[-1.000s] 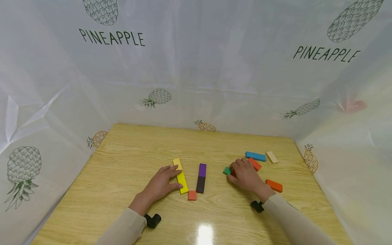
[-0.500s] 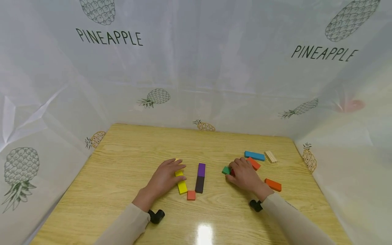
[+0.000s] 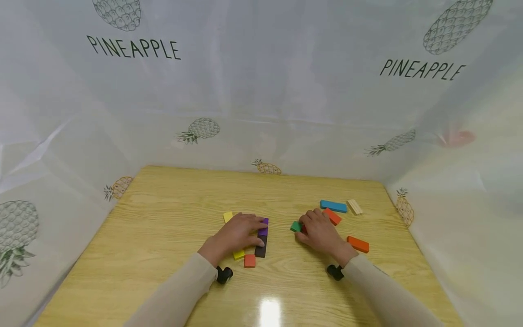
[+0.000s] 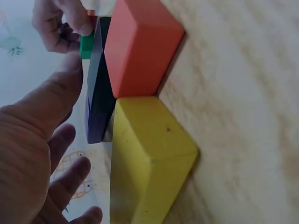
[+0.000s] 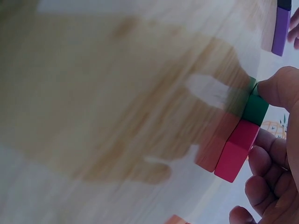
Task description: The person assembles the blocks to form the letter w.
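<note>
The left hand (image 3: 238, 232) is relaxed, its fingers spread and grasping nothing, hovering over a yellow block (image 3: 227, 216). Its fingertips overlap the purple block (image 3: 265, 221) at 3 o'clock and its thumb the black block (image 3: 260, 251) at 4; whether they touch cannot be told. The right hand (image 3: 320, 232) has its fingers curled, the thumb against a green block (image 5: 255, 110) and the other fingers by a crimson block (image 5: 237, 150) joined to it end to end; it seems to pinch the pair.

The yellow block runs beneath the left hand from 11 towards 6 o'clock. At 5 o'clock from that hand, a small salmon block (image 3: 249, 261) sits just beside the yellow block's near end. The purple and black blocks lie end to end in one line, purple farther away.

Around the right hand, an orange-red block (image 3: 333, 216) lies just beside it at 1 o'clock, with a blue block (image 3: 333, 206) beyond. A pale wooden piece (image 3: 354, 207) is at 2 o'clock, and an orange block (image 3: 357, 244) between 3 and 4.

Everything lies on a wood-grain surface (image 3: 184, 190). Light sleeves (image 3: 175, 286) come in from 7 and 5 o'clock. A whitish sheet (image 3: 265, 81) printed with pineapples spans 9 through 12 to 3.
</note>
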The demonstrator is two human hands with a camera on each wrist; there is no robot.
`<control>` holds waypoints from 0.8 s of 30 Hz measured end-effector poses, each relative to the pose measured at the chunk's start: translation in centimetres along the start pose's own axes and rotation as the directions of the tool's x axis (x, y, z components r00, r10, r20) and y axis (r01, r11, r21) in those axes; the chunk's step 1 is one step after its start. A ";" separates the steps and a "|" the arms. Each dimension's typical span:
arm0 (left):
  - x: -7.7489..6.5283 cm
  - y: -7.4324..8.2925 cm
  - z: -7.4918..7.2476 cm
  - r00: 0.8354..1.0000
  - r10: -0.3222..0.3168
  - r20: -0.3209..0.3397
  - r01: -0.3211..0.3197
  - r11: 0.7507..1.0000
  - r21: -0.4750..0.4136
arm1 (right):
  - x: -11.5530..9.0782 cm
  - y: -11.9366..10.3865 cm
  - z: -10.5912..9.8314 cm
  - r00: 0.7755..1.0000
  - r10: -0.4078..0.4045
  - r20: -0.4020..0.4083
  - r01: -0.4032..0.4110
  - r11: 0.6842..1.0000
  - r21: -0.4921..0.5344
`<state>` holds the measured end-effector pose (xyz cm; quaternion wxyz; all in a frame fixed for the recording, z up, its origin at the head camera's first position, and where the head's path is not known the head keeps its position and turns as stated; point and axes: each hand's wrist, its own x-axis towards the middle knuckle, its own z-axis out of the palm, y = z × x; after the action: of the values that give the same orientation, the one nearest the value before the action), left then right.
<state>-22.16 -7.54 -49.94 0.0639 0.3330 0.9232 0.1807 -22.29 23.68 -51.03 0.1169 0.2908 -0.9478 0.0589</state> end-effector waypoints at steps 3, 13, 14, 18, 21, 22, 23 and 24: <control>0.2 -0.3 0.0 0.999 0.014 0.033 -0.014 1.000 0.014 | 0.2 -0.1 0.1 1.000 -0.003 0.000 0.003 1.000 -0.002; 0.3 -0.7 0.0 0.996 0.006 0.084 -0.002 0.999 -0.050 | 0.5 0.0 0.5 1.000 -0.007 -0.008 0.007 1.000 -0.012; 0.3 -0.7 0.0 0.996 0.005 0.085 0.000 0.998 -0.058 | 0.5 0.0 0.5 1.000 -0.004 -0.004 0.004 1.000 -0.012; 0.4 -0.7 0.1 0.995 0.001 0.096 0.007 0.997 -0.081 | 0.5 0.2 0.5 1.000 0.006 0.005 -0.006 1.000 -0.006; 0.5 -0.8 0.2 0.995 -0.003 0.103 0.013 0.996 -0.089 | 0.7 0.3 0.5 1.000 0.000 -0.001 0.000 1.000 0.001; 0.5 -0.8 0.2 0.995 -0.005 0.105 0.015 0.996 -0.090 | 0.8 0.3 0.5 1.000 -0.001 -0.004 0.001 1.000 0.002; 0.5 -0.8 0.2 0.994 -0.007 0.106 0.017 0.996 -0.088 | 1.0 0.2 0.5 1.000 -0.005 -0.007 0.005 1.000 0.002; 0.6 -0.9 0.3 0.994 -0.009 0.108 0.018 0.996 -0.085 | 1.2 0.2 0.5 1.000 -0.010 -0.010 0.010 1.000 0.001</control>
<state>-23.05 -7.72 -50.53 0.1289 0.3331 0.9120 0.2018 -23.49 23.09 -51.18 0.1216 0.2952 -0.9458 0.0603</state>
